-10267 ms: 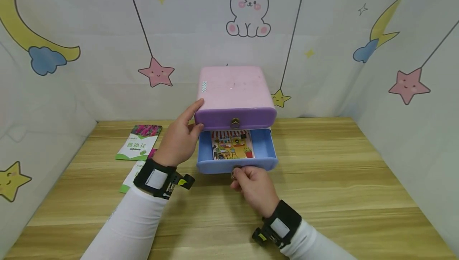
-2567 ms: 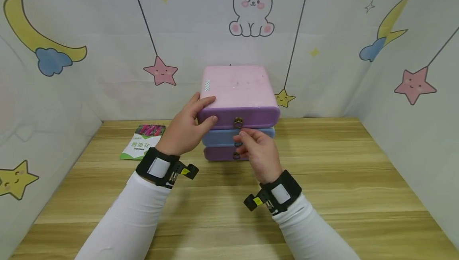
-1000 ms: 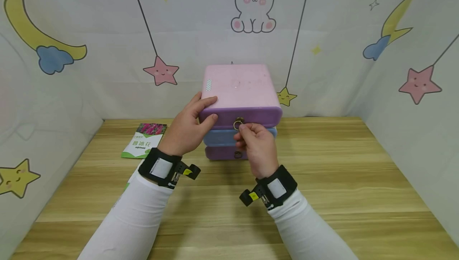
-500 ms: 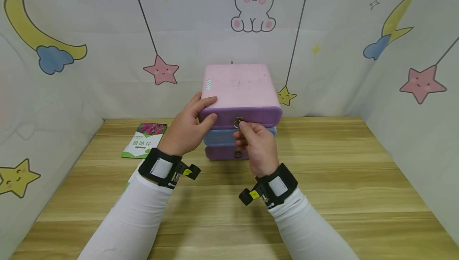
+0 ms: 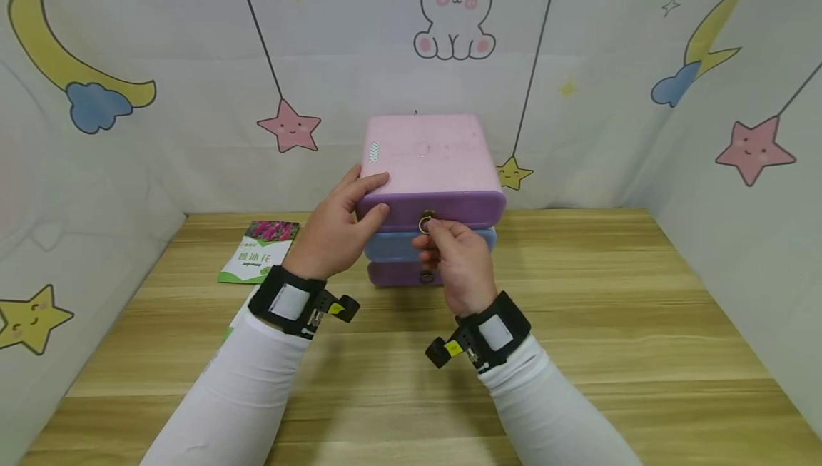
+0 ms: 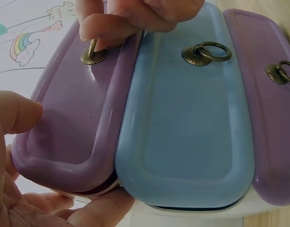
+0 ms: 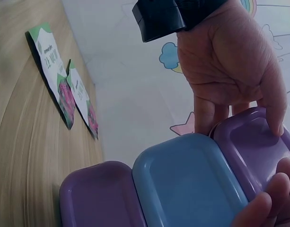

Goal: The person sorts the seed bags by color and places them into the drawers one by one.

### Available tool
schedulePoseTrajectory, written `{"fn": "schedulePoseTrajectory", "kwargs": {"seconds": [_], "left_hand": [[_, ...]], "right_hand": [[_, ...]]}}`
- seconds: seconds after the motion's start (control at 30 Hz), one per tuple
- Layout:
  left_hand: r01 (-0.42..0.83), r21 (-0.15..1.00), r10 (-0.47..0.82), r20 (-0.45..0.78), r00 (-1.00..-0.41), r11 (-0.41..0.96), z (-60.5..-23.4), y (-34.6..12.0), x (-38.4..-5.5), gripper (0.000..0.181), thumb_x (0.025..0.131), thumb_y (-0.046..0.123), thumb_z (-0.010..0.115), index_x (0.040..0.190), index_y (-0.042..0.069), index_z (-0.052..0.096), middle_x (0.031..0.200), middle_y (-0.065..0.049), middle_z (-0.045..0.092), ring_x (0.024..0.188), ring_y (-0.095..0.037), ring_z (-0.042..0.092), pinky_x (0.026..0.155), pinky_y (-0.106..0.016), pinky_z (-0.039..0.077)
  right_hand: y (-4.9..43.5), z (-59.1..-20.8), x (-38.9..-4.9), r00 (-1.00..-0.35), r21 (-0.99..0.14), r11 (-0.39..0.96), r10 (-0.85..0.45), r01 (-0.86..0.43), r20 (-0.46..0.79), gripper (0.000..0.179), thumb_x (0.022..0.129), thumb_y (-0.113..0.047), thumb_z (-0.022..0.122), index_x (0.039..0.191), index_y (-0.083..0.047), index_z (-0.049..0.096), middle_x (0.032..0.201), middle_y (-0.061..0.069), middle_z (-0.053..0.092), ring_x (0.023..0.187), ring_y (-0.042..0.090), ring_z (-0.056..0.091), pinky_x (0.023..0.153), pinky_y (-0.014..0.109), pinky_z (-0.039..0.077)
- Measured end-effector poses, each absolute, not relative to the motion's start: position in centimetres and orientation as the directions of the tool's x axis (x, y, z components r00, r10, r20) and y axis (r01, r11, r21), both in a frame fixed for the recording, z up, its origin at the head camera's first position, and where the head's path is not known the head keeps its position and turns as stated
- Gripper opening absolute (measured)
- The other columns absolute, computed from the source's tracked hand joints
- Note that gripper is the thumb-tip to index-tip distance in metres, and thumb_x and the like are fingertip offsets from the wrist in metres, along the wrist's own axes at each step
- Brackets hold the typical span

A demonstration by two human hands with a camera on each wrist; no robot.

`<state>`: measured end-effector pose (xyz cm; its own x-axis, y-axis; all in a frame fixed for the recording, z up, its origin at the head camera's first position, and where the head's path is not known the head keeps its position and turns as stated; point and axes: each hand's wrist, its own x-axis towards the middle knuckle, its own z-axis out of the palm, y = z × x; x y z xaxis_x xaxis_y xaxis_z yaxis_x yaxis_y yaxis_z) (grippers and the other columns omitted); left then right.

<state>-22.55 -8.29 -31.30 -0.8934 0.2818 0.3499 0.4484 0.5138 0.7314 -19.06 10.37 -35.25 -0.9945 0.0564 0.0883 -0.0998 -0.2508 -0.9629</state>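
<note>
A small three-drawer cabinet point(image 5: 427, 155) with a pink top stands on the table. Its purple top drawer point(image 5: 472, 209), blue middle drawer point(image 6: 187, 127) and purple bottom drawer point(image 6: 275, 137) are all closed. My left hand point(image 5: 327, 237) grips the cabinet's left front corner, thumb on the purple front, other fingers on the top and side. My right hand point(image 5: 465, 266) pinches the brass ring pull point(image 6: 93, 57) of the top drawer between thumb and forefinger. The other drawers carry similar rings; the right hand covers the blue drawer's ring in the head view.
At the left lies a flower seed packet point(image 5: 257, 252). A second packet point(image 7: 81, 92) lies beside it, mostly hidden under the left forearm in the head view. A white cloth backdrop point(image 5: 359, 38) with cartoon prints surrounds the wooden table point(image 5: 578, 323).
Earlier the blue drawer stood pulled out, showing a colourful picture card; it has since been closed. My right hand rose from its ring to the top drawer's ring. Over the last second, almost no movement.
</note>
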Motion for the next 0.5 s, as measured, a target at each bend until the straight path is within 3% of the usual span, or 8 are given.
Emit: {"fn": "schedulePoseTrajectory", "kwargs": {"seconds": [0.5], "left_hand": [[0.447, 0.741, 0.278, 0.352, -0.894, 0.501, -31.30, -8.22, -22.52, 0.045, 0.094, 0.041, 0.053, 0.137, 0.029, 0.048, 0.153, 0.008, 0.010, 0.127, -0.009, 0.028, 0.097, -0.042, 0.041]], "right_hand": [[10.44, -35.32, -19.06, -0.993, -0.966, -0.231, 0.013, -0.116, 0.116, 0.021, 0.101, -0.019, 0.045, 0.098, -0.001, 0.056, 0.076, 0.003, 0.063, 0.065, 0.019, 0.056, 0.058, 0.027, 0.050]]}}
